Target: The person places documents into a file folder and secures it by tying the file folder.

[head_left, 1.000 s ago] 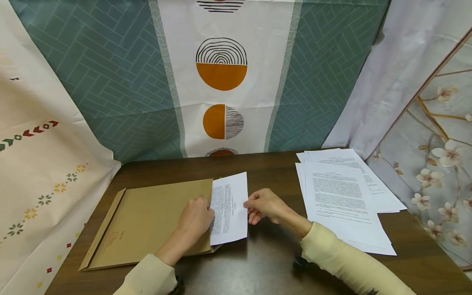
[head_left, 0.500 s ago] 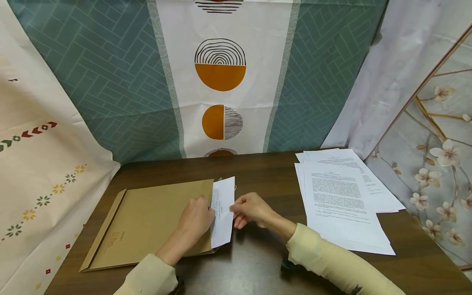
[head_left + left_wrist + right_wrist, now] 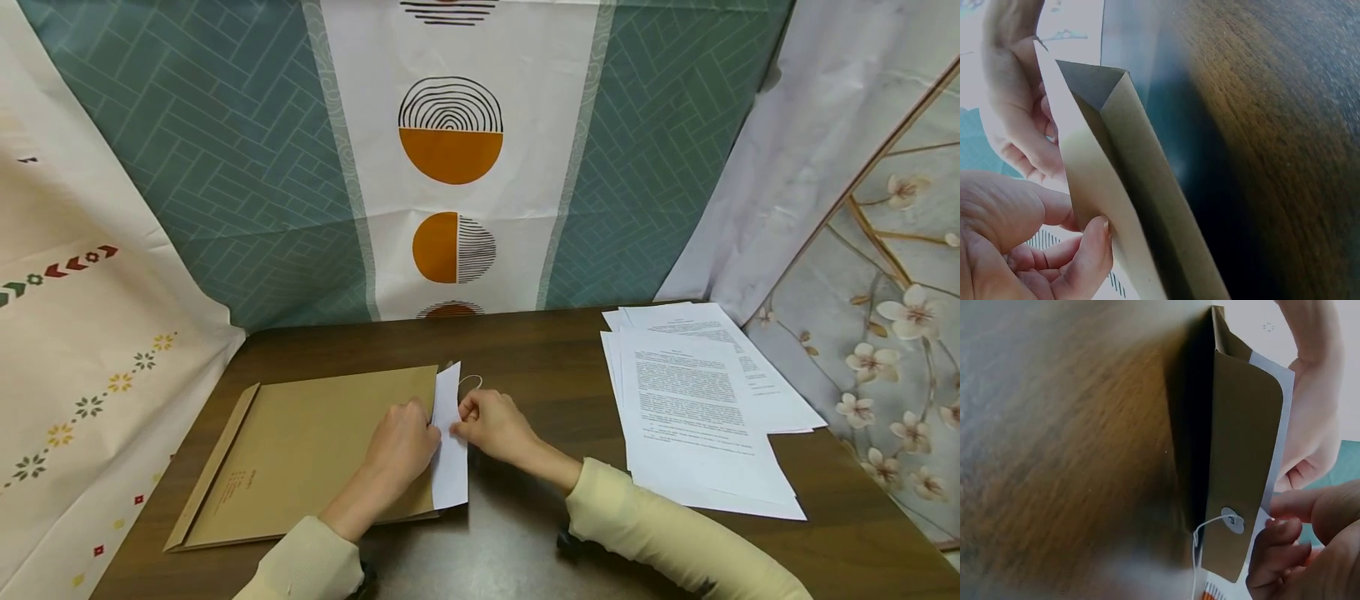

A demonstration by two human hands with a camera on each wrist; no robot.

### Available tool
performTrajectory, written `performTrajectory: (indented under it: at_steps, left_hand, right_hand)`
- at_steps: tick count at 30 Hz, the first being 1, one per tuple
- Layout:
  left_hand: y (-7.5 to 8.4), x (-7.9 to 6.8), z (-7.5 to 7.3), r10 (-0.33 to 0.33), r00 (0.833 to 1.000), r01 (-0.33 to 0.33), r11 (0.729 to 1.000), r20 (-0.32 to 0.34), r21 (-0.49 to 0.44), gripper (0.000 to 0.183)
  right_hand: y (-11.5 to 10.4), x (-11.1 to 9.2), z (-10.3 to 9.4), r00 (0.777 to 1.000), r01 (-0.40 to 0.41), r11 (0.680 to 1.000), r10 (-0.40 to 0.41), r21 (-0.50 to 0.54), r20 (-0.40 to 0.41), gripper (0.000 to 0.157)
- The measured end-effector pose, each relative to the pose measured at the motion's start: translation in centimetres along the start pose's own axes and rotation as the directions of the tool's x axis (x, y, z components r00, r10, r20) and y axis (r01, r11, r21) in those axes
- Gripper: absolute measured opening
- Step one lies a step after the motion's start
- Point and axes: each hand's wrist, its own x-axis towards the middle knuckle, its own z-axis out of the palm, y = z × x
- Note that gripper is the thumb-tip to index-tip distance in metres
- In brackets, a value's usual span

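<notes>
Hands (image 3: 1319, 556) at white paper (image 3: 1280, 372) — brown envelope flap (image 3: 1242, 440) alongside, white string (image 3: 1194, 565) running from button (image 3: 1234, 527).

Envelope (image 3: 311, 454), papers (image 3: 697, 412) on wooden table (image 3: 543, 354)

A desk-like workspace in a nook of hanging cloth — whether in a home or an office cannot be told. A dark wood-grain tabletop (image 3: 540, 367) fills the lower part of the head view. Behind it hangs a teal-and-white cloth (image 3: 450, 158) with orange circles; a cream cloth (image 3: 97, 333) with small motifs drapes on the left, a blossom-print cloth (image 3: 892, 367) on the right. Printed sheets (image 3: 690, 400) and a brown envelope (image 3: 300, 450) lend an office look.
</notes>
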Motion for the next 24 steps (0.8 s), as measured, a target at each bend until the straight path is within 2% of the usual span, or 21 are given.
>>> performTrajectory:
  at_steps: [3,6,9,13,16,24]
  left_hand:
    - [0.0,-0.1,0.0,0.016,1.000,-0.016,1.000,-0.014,0.005,0.021]
    - [-0.1,-0.1,0.1,0.027,0.999,-0.027,1.000,-0.027,0.010,0.022]
    - [-0.1,-0.2,0.1,0.032,0.999,-0.032,0.999,-0.026,0.013,0.024]
    - [-0.2,-0.2,0.1,0.039,0.999,-0.039,0.999,-0.016,0.020,0.023]
    - [-0.2,-0.3,0.2,0.040,0.999,-0.040,0.999,-0.014,0.021,0.023]
    - [-0.2,-0.3,0.2,0.040,0.999,-0.039,0.999,-0.016,0.009,0.025]
  right_hand:
    - [-0.2,0.1,0.2,0.999,0.009,0.996,-0.005,-0.091,0.050,0.023]
    - [-0.4,0.3,0.1,0.991,-0.016,0.990,0.034,-0.141,0.133,0.035]
    - [-0.5,0.7,0.0,0.974,-0.066,0.990,0.091,-0.125,0.209,0.042]
    - [-0.5,1.4,0.1,0.946,-0.144,0.986,0.161,-0.083,0.282,0.039]
    - [-0.6,2.0,0.2,0.931,-0.161,0.981,0.189,-0.112,0.313,0.040]
    - [-0.9,3.2,0.9,0.909,-0.165,0.967,0.226,-0.196,0.351,0.043]
